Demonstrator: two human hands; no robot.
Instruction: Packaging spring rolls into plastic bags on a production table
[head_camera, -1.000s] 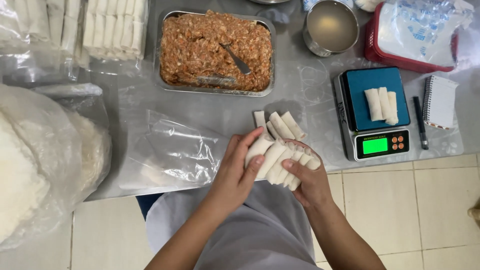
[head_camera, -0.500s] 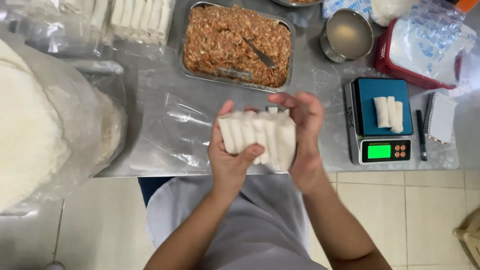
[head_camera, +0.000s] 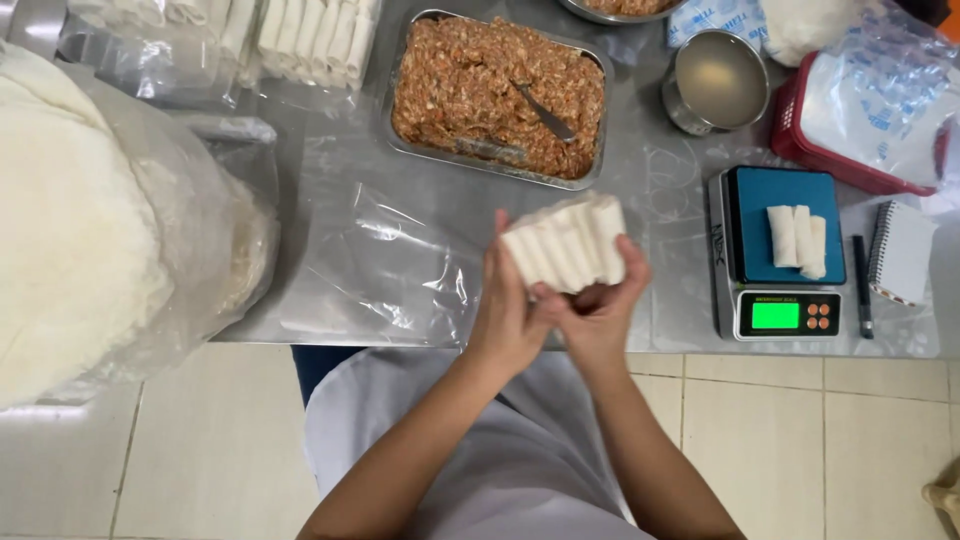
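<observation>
Both hands, the left hand and right hand, cupped a squared stack of rolls above the table edge, fingers pressed against its sides and underside; even pressure would probably keep the rolls aligned without crushing.

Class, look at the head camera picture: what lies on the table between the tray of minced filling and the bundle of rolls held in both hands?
In the head view, only bare steel table lies between the filling tray and the bundle of rolls.
</observation>
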